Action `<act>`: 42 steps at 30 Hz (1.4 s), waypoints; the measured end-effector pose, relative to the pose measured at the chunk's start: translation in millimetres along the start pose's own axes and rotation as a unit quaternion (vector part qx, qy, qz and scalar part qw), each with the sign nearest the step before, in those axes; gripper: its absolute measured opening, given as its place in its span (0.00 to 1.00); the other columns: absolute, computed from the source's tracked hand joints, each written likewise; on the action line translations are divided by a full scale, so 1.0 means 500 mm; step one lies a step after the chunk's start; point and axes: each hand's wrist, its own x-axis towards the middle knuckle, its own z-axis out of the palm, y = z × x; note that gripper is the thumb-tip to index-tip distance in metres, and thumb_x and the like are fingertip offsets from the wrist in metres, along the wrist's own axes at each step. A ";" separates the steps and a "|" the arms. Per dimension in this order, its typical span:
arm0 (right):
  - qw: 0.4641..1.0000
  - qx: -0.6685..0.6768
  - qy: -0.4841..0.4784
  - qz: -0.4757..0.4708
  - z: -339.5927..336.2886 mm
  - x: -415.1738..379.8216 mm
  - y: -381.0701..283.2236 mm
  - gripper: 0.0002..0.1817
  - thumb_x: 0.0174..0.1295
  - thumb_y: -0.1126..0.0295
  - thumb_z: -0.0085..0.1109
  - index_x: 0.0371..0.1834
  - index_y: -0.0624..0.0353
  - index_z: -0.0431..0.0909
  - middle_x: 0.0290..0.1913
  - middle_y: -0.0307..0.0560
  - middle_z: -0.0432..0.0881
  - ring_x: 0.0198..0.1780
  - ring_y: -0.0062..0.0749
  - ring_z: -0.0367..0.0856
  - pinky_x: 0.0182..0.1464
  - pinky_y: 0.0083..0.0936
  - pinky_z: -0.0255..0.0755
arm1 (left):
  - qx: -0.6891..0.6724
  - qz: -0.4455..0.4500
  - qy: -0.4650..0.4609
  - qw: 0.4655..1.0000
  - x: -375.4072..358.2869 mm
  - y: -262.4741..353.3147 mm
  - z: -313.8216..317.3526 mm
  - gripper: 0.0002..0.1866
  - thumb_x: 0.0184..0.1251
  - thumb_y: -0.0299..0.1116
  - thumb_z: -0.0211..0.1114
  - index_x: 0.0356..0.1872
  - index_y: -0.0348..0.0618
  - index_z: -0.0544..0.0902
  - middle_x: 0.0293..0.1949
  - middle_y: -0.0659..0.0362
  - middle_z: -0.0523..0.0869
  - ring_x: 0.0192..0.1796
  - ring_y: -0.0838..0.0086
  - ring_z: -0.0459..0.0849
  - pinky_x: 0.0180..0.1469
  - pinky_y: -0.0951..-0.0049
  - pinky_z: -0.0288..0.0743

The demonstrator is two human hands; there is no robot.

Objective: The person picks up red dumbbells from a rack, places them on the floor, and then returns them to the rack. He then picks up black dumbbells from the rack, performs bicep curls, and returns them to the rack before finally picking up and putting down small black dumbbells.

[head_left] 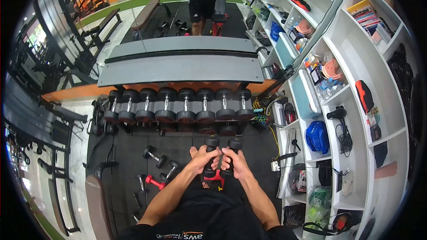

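In front of my body I hold two small black dumbbells side by side, their ends pointing away from me. My left hand (205, 159) is wrapped round the handle of the left dumbbell (212, 141). Around the right dumbbell (235, 142) the fingers of my right hand (234, 162) are closed. The two hands are close together, with the knuckles nearly touching. Below them a red piece (215, 178) shows between my arms, partly hidden. The mirror reflects a person holding the same pair at waist height.
A rack holds a row of larger dumbbells (186, 105) under a grey ledge (178, 69). Loose dumbbells (154, 156), one of them red (155, 182), lie on the black floor mat at left. A padded bench (98, 204) stands left; white shelves (351, 182) line the right.
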 end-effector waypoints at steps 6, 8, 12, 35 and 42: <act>0.999 0.031 0.021 -0.024 -0.008 0.156 -0.087 0.07 0.67 0.70 0.59 0.32 0.57 0.72 0.18 0.33 0.69 0.17 0.21 0.70 0.21 0.23 0.64 | 0.001 -0.023 -0.055 0.998 0.176 0.108 -0.049 0.06 0.68 0.28 0.62 0.35 0.40 0.73 0.20 0.59 0.75 0.18 0.74 0.73 0.22 0.71 0.70; 0.998 0.026 0.039 -0.034 0.002 0.217 -0.123 0.07 0.67 0.69 0.59 0.32 0.57 0.73 0.19 0.33 0.69 0.17 0.21 0.70 0.21 0.23 0.64 | 0.031 -0.027 -0.060 0.997 0.233 0.163 -0.057 0.06 0.67 0.29 0.62 0.34 0.40 0.74 0.21 0.58 0.75 0.19 0.74 0.75 0.23 0.70 0.72; 0.999 0.026 0.043 -0.021 0.010 0.330 -0.200 0.08 0.68 0.68 0.59 0.32 0.57 0.73 0.19 0.33 0.69 0.17 0.20 0.70 0.21 0.23 0.66 | 0.006 -0.050 -0.068 0.996 0.332 0.268 -0.081 0.04 0.67 0.28 0.60 0.34 0.41 0.74 0.22 0.58 0.76 0.20 0.73 0.76 0.24 0.69 0.73; 0.997 0.001 0.054 -0.056 -0.206 0.519 -0.566 0.07 0.70 0.69 0.56 0.41 0.61 0.76 0.21 0.33 0.70 0.18 0.21 0.70 0.22 0.23 0.68 | 0.025 0.027 -0.065 0.997 0.729 0.396 0.132 0.05 0.66 0.30 0.56 0.36 0.38 0.75 0.25 0.56 0.79 0.25 0.71 0.78 0.29 0.68 0.74; 0.998 -0.055 -0.003 -0.028 -0.291 0.554 -0.664 0.09 0.71 0.67 0.56 0.36 0.62 0.75 0.22 0.35 0.72 0.19 0.22 0.72 0.25 0.24 0.72 | -0.005 0.097 -0.029 0.995 0.781 0.386 0.225 0.11 0.67 0.36 0.53 0.37 0.36 0.76 0.29 0.54 0.81 0.28 0.69 0.80 0.33 0.67 0.76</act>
